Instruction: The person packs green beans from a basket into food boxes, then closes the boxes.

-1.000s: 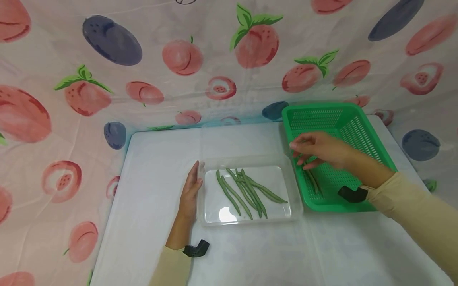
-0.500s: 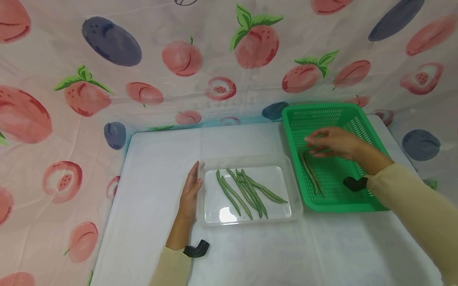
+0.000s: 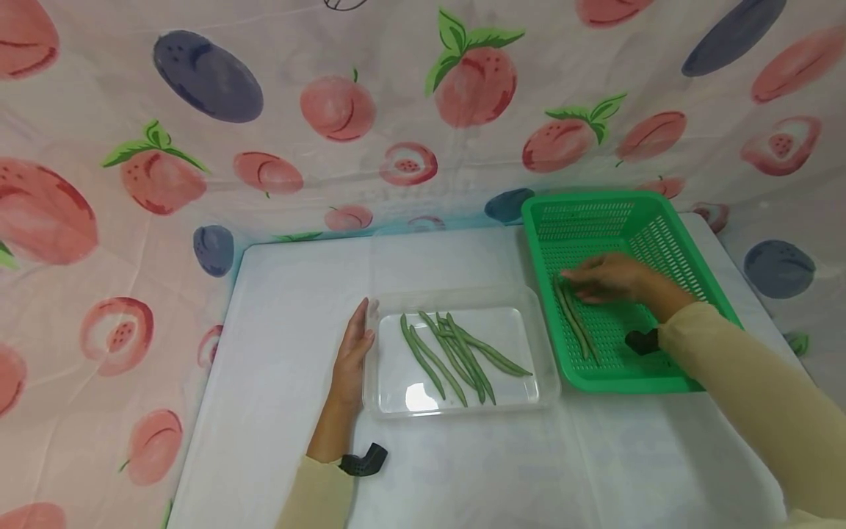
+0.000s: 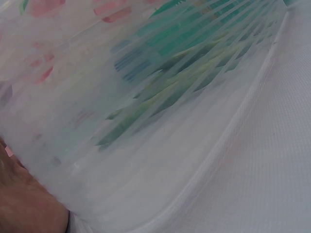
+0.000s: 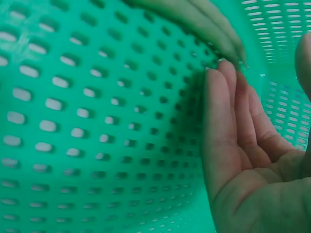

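My left hand [image 3: 349, 360] rests against the left wall of a clear plastic container [image 3: 390, 393], its fingers fairly straight along the side. Inside lie several green beans [image 3: 471, 356], also visible blurred through the ribbed wall in the left wrist view. To the right stands a green perforated basket [image 3: 617, 383]. My right hand [image 3: 608, 279] is low inside it, palm toward the left. Two green beans [image 3: 576, 323] lie side by side on the basket floor, close to its fingertips. In the right wrist view the fingers [image 5: 221, 111] are extended beside the beans [image 5: 216, 29], with the thumb held apart.
A white cloth covers the table [image 3: 284, 316]. Behind it hangs a fruit-printed curtain [image 3: 396, 95]. The basket's left rim stands close beside the container's right wall. Black wrist-worn pieces [image 3: 363, 461] are on both wrists.
My right hand moved from above the basket's left rim rightward over the basket, then down toward the two beans on its floor. The left hand and container have stayed put.
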`<state>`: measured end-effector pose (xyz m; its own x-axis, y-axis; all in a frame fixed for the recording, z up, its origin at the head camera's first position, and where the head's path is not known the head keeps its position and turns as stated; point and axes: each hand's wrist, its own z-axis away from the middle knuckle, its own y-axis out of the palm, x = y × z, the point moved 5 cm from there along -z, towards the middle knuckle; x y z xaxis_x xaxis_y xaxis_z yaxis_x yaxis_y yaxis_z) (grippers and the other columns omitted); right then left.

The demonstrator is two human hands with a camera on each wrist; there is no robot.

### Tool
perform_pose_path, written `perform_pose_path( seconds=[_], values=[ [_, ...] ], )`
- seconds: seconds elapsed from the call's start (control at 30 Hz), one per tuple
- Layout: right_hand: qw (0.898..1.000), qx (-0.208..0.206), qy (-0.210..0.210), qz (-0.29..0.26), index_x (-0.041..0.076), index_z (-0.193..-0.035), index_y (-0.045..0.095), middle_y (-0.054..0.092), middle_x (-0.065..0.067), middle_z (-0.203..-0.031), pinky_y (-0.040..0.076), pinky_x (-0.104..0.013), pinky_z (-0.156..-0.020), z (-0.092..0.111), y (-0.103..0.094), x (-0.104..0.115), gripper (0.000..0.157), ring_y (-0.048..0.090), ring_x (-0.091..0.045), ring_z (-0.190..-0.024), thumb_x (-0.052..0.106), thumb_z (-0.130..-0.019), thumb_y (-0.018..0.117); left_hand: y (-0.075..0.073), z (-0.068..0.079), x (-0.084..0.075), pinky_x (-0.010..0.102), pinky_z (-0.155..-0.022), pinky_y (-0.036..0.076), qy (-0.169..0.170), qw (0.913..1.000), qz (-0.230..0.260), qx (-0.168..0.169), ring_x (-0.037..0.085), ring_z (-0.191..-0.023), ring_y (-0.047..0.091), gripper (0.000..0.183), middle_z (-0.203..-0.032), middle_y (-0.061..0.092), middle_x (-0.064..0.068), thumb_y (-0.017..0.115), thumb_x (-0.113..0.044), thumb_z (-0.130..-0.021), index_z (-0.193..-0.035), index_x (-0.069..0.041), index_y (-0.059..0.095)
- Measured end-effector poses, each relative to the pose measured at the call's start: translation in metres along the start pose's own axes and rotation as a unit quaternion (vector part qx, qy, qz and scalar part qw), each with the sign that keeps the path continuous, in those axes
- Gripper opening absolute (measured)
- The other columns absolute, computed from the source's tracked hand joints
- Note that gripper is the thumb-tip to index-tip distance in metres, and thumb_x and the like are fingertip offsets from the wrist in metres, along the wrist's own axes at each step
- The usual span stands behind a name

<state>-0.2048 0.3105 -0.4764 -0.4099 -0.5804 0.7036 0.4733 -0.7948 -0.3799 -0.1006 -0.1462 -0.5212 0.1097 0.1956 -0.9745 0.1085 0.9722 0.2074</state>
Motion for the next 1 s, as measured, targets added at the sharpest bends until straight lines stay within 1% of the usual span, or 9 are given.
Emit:
perform_pose_path(
  seconds=[0.17, 0.3, 0.43, 0.53, 0.6, 0.73, 0.83, 0.93, 1.0],
  values=[
    [0.999, -0.020, 0.019, 0.028, -0.006, -0.132, 0.059, 0.069, -0.010, -0.120, 0.061, -0.038, -0.090, -0.001, 0.008, -0.004, 0.072, 0.070, -0.019, -0.102, 0.050, -0.089, 0.076, -0.001, 0.000, 0.002, 0.053, -0.127, 0.017, -0.002, 1.0000, -0.001, 0.000, 0.013, -0.158, 0.013, 0.058, -0.169, 0.019, -0.018, 0.038, -0.024, -0.108, -0.164, -0.029, 0.021],
    [0.994, -0.055, 0.020, 0.089, -0.002, -0.104, 0.073, 0.074, -0.004, -0.090, 0.061, -0.034, -0.076, -0.002, 0.013, 0.000, 0.056, 0.071, -0.016, -0.082, 0.047, -0.081, 0.084, -0.001, -0.001, 0.001, 0.053, -0.128, 0.017, 0.003, 1.0000, 0.006, 0.001, 0.013, -0.158, 0.013, 0.058, -0.170, 0.018, -0.015, 0.038, -0.023, -0.108, -0.164, -0.027, 0.021],
    [0.987, -0.079, 0.012, 0.138, 0.000, -0.080, 0.075, 0.072, -0.005, -0.069, 0.060, -0.034, -0.066, -0.002, 0.017, 0.004, 0.040, 0.070, -0.018, -0.067, 0.038, -0.076, 0.090, -0.001, -0.001, 0.001, 0.052, -0.128, 0.016, 0.005, 0.9999, 0.010, 0.003, 0.012, -0.158, 0.013, 0.059, -0.170, 0.018, -0.015, 0.038, -0.022, -0.108, -0.164, -0.026, 0.020],
    [0.987, -0.075, 0.007, 0.140, 0.000, -0.081, 0.075, 0.071, -0.005, -0.068, 0.061, -0.035, -0.066, -0.001, 0.018, 0.004, 0.035, 0.070, -0.019, -0.068, 0.033, -0.079, 0.088, -0.001, -0.001, 0.001, 0.052, -0.128, 0.017, 0.005, 0.9999, 0.011, 0.005, 0.012, -0.158, 0.013, 0.059, -0.171, 0.017, -0.014, 0.038, -0.023, -0.108, -0.164, -0.026, 0.020],
    [0.991, -0.059, 0.002, 0.116, -0.001, -0.087, 0.075, 0.069, -0.004, -0.070, 0.061, -0.035, -0.068, 0.000, 0.019, 0.001, 0.032, 0.069, -0.017, -0.068, 0.029, -0.081, 0.086, -0.001, -0.001, 0.001, 0.053, -0.127, 0.018, 0.005, 0.9999, 0.011, 0.006, 0.012, -0.158, 0.014, 0.059, -0.171, 0.017, -0.014, 0.039, -0.024, -0.108, -0.164, -0.027, 0.021],
    [0.999, -0.008, 0.002, 0.049, 0.005, -0.080, 0.069, 0.063, 0.001, -0.070, 0.062, -0.034, -0.070, 0.002, 0.016, -0.008, 0.022, 0.065, -0.013, -0.067, 0.022, -0.088, 0.081, -0.001, -0.002, 0.002, 0.053, -0.127, 0.020, 0.003, 0.9999, 0.010, 0.008, 0.013, -0.158, 0.015, 0.059, -0.170, 0.018, -0.015, 0.039, -0.025, -0.108, -0.164, -0.028, 0.021],
    [1.000, 0.018, 0.009, 0.023, 0.011, -0.073, 0.060, 0.058, 0.002, -0.070, 0.061, -0.032, -0.071, 0.003, 0.012, -0.014, 0.027, 0.062, -0.012, -0.066, 0.020, -0.091, 0.077, -0.001, -0.001, 0.002, 0.053, -0.127, 0.020, 0.001, 0.9999, 0.012, 0.007, 0.013, -0.158, 0.016, 0.059, -0.170, 0.019, -0.017, 0.039, -0.024, -0.108, -0.164, -0.028, 0.021],
    [0.999, 0.030, 0.013, 0.013, 0.008, -0.085, 0.062, 0.060, 0.001, -0.079, 0.061, -0.032, -0.074, 0.003, 0.010, -0.018, 0.021, 0.063, -0.013, -0.073, 0.022, -0.094, 0.074, -0.002, -0.001, 0.003, 0.052, -0.127, 0.020, -0.001, 0.9999, 0.013, 0.007, 0.013, -0.158, 0.016, 0.059, -0.169, 0.020, -0.018, 0.038, -0.023, -0.108, -0.164, -0.028, 0.021],
    [0.999, 0.035, 0.012, 0.009, 0.002, -0.103, 0.062, 0.061, -0.001, -0.091, 0.061, -0.032, -0.078, 0.005, 0.009, -0.020, 0.027, 0.063, -0.014, -0.081, 0.025, -0.096, 0.073, -0.002, 0.000, 0.003, 0.052, -0.127, 0.020, -0.003, 0.9999, 0.010, 0.006, 0.013, -0.158, 0.016, 0.058, -0.168, 0.020, -0.019, 0.038, -0.024, -0.108, -0.164, -0.028, 0.021]
  ],
)
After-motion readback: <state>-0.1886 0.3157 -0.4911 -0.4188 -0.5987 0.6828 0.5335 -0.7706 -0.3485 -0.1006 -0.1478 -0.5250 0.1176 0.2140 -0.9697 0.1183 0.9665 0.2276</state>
